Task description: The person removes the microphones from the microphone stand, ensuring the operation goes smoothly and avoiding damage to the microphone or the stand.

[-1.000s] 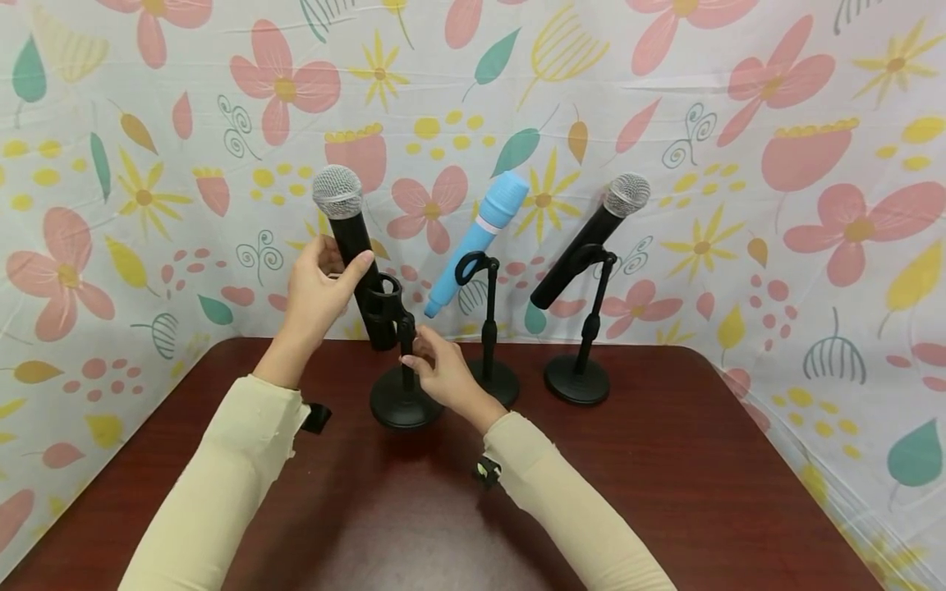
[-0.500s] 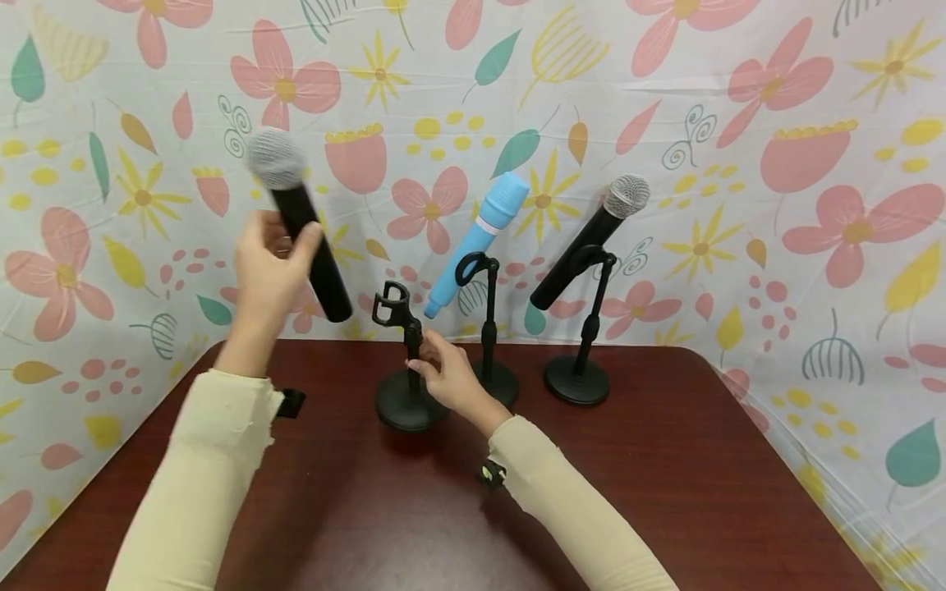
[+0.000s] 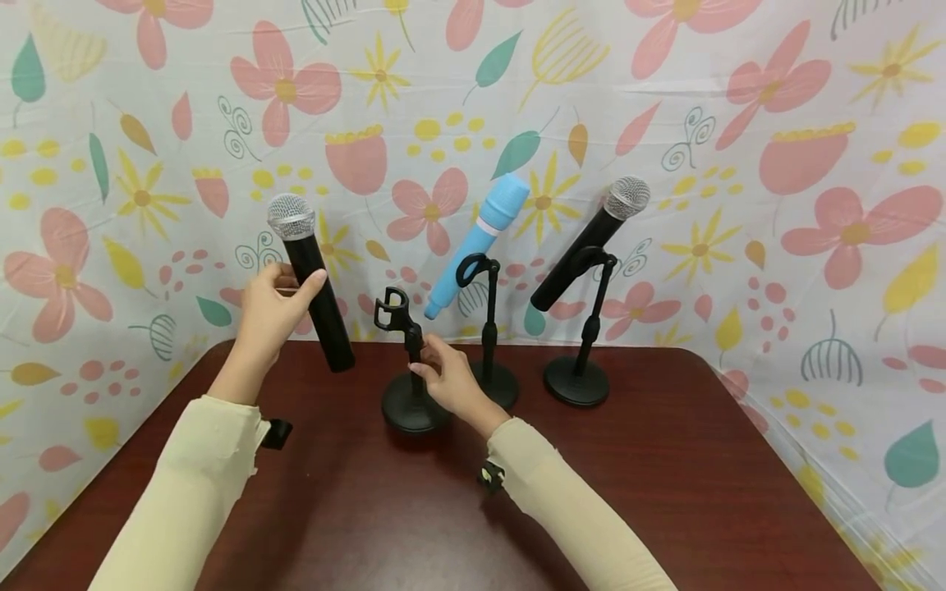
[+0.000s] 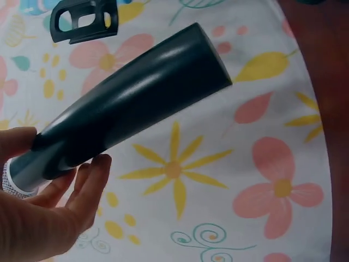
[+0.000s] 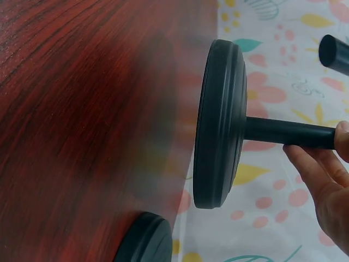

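- The right hand (image 3: 452,379) curls its fingers round the post of the empty stand (image 3: 411,386), which rests on the dark wooden table (image 3: 665,492).
- The left hand (image 3: 269,316) grips the black microphone (image 3: 310,287) near its mesh head, clear of the clip and left of it; its lower end seems to hang above the table.
- Behind stand a blue microphone (image 3: 480,238) and a second black microphone (image 3: 587,242), each clipped in its own stand against the floral cloth (image 3: 776,164).
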Action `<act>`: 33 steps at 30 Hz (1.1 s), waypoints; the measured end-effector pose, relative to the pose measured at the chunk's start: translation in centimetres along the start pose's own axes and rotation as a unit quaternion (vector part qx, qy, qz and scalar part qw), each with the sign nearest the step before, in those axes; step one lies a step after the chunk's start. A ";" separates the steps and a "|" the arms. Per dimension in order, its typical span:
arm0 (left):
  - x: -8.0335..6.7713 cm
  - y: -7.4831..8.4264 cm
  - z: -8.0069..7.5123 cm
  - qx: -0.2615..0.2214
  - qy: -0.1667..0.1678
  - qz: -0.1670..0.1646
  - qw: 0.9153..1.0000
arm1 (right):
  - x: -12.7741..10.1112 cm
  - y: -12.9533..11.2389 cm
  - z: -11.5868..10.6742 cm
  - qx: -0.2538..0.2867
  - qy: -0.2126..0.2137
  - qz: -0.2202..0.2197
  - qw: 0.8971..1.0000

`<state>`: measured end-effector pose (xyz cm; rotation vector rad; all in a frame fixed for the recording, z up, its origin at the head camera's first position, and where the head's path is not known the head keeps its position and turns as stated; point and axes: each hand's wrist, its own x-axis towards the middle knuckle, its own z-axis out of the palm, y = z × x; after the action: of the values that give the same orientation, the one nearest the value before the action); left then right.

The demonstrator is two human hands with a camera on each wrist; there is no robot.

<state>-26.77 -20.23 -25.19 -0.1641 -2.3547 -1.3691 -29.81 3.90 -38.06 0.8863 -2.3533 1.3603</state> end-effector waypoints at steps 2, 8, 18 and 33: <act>-0.1 -0.5 0.0 0.020 -0.015 -0.009 1.000 | 0.1 0.1 0.1 0.006 0.004 0.001 1.000; -0.5 -1.8 0.1 0.071 -0.086 -0.032 0.993 | 0.6 0.5 0.5 0.021 0.014 0.003 1.000; -1.1 -3.9 0.5 0.089 -0.141 -0.066 0.984 | 1.6 0.7 1.2 0.013 0.006 0.031 0.999; -2.8 -5.8 2.4 0.131 -0.210 -0.089 0.965 | 2.9 1.3 2.2 0.011 0.006 0.037 0.999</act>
<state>-26.65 -20.87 -32.00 -0.1834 -2.9422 -1.1707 -32.78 1.44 -38.59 0.8010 -2.3887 1.4174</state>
